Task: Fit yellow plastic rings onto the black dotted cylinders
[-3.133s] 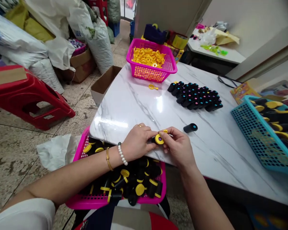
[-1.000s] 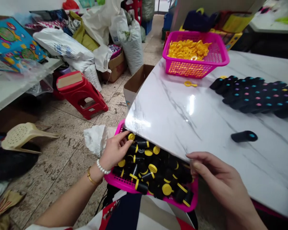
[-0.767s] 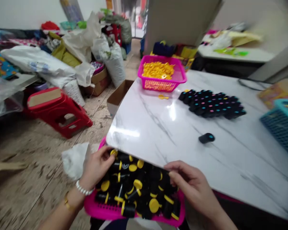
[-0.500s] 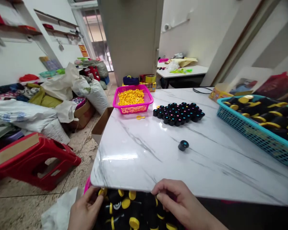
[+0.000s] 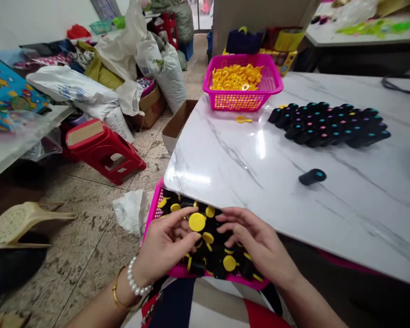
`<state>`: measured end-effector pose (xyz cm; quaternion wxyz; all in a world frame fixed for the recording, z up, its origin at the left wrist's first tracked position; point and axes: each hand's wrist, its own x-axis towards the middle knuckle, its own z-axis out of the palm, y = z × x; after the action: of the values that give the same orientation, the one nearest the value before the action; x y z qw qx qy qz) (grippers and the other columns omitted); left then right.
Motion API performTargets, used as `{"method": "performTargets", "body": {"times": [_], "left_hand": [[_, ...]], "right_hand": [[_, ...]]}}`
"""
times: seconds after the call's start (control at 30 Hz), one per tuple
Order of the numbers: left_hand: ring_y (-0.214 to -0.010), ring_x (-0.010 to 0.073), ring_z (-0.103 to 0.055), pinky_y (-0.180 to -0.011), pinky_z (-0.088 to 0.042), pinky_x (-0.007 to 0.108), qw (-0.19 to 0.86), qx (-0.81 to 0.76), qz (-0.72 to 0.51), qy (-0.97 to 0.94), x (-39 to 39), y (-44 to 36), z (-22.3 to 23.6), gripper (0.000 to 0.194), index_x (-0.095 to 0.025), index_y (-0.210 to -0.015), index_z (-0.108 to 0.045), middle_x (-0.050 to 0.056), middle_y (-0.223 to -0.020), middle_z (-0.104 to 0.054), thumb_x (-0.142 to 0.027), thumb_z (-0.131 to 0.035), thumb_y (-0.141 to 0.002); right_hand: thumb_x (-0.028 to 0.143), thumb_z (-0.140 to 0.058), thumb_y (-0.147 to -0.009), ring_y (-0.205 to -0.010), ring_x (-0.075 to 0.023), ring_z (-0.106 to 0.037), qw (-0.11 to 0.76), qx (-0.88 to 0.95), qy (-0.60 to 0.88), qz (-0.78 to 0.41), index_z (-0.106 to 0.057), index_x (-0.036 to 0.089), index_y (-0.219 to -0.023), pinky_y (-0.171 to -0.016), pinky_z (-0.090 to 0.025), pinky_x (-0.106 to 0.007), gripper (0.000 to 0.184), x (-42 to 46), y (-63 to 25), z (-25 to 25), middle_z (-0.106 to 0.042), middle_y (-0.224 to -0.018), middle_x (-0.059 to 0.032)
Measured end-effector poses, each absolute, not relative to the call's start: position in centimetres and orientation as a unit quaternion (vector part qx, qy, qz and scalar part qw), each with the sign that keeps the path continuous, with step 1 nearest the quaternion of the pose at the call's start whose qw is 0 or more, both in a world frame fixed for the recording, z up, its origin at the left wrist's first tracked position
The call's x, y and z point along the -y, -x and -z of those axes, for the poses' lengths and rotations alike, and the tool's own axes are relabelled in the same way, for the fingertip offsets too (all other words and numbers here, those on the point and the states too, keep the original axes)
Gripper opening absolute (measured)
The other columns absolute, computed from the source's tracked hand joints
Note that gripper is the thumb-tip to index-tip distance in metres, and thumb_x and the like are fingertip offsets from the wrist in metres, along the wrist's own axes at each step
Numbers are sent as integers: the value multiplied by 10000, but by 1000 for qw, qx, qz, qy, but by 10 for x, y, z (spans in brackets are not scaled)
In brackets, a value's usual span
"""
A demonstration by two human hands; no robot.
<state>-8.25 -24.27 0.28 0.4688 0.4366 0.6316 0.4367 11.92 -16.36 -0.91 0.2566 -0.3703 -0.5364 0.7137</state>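
Observation:
A black container with a round yellow cap (image 5: pixel 197 222) sits between the thumb and forefinger of my left hand (image 5: pixel 164 239), its cap turned up towards me. My right hand (image 5: pixel 256 241) hovers over the right side of the pink basket (image 5: pixel 153 207), fingers apart and holding nothing that I can see. Under both hands, that basket in my lap is full of black containers with yellow caps (image 5: pixel 229 263). On the table ahead, one black cylinder (image 5: pixel 312 176) lies apart from a tight cluster of similar black cylinders (image 5: pixel 335 125) with small coloured centres.
A second pink basket (image 5: pixel 244 101) of yellow ring-shaped parts (image 5: pixel 235 77) stands at the marble-patterned table's (image 5: pixel 225 159) far left corner. One yellow piece (image 5: pixel 243 119) lies before it. Left on the floor are a red stool (image 5: pixel 105 150), an open carton (image 5: pixel 177 123) and sacks (image 5: pixel 171 77).
The view has tilted down and turned left, showing more of the lap basket. My left hand has brought up a yellow-capped container; my right hand's fingers have spread.

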Motion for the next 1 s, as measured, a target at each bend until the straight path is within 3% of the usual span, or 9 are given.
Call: {"method": "performTargets", "body": {"times": [0.07, 0.17, 0.37, 0.47, 0.53, 0.6, 0.67, 0.87, 1.0], "left_hand": [[-552, 96, -609, -508, -510, 183, 465, -597, -430, -492, 233, 70, -2, 454, -182, -1221, -564, -2, -727, -635, -227, -646, -777], [-528, 72, -575, -517, -487, 162, 374, -574, -423, -594, 221, 57, -2, 397, -202, -1199, -582, -23, -674, -626, -195, -607, -803], [-546, 79, -576, -522, -435, 183, 264, -532, -374, -712, 232, 52, 8, 342, -175, -1140, -576, -16, -692, -646, -169, -562, -798], [-468, 74, -541, -469, -391, 194, 215, -537, -365, -730, 247, 60, 14, 290, -185, -1063, -588, -55, -572, -597, -196, -585, -773], [-464, 74, -546, -489, -405, 196, 157, -573, -359, -720, 254, 72, 15, 291, -198, -1049, -584, -62, -565, -601, -217, -611, -760], [-469, 73, -550, -512, -425, 192, 96, -641, -348, -677, 256, 89, 17, 300, -197, -1054, -573, -61, -580, -610, -245, -635, -765], [-483, 77, -554, -516, -435, 189, 59, -716, -332, -612, 251, 109, 22, 295, -187, -1066, -564, -55, -595, -608, -280, -630, -794], [-637, 128, -635, -631, -505, 231, 119, -759, -285, -573, 233, 140, 52, 436, -194, -1268, -479, -11, -757, -665, -337, -551, -862], [-619, 110, -642, -608, -494, 195, 41, -725, -336, -599, 225, 141, 52, 300, -219, -1153, -565, -21, -766, -689, -310, -554, -867]], "right_hand": [[369, -540, -892, -963, -179, -613, 236, 538, 337, -736, -517, 200, -1180, -741, -533, -280, 335, 160, -107, 2, -606, -1142, -97], [313, -601, -855, -947, -156, -600, 229, 536, 326, -744, -510, 197, -1132, -819, -499, -284, 314, 155, -101, -6, -620, -1053, -61], [263, -680, -784, -742, -110, -568, 190, 471, 303, -806, -505, 192, -955, -660, -453, -217, 255, 163, -104, 11, -592, -810, 3], [285, -654, -810, -691, -103, -561, 133, 447, 275, -841, -498, 199, -1038, -604, -442, -208, 290, 173, -99, 19, -596, -811, -4], [284, -638, -826, -724, -106, -576, 122, 472, 269, -831, -468, 224, -1169, -633, -463, -224, 388, 178, -94, 19, -608, -946, -35], [272, -641, -827, -798, -116, -591, 139, 524, 278, -793, -421, 260, -1279, -684, -484, -244, 503, 180, -93, 16, -571, -1142, -74], [281, -625, -841, -833, -130, -599, 159, 579, 298, -742, -433, 264, -1299, -715, -498, -260, 497, 177, -97, 11, -553, -1209, -92], [320, -566, -875, -856, -192, -655, 226, 687, 395, -567, -606, 223, -1112, -758, -536, -280, 259, 158, -134, 0, -682, -981, -73], [357, -599, -843, -773, -204, -679, 344, 703, 501, -369, -658, 225, -1007, -695, -554, -275, 219, 141, -174, 6, -711, -892, -60]]}}
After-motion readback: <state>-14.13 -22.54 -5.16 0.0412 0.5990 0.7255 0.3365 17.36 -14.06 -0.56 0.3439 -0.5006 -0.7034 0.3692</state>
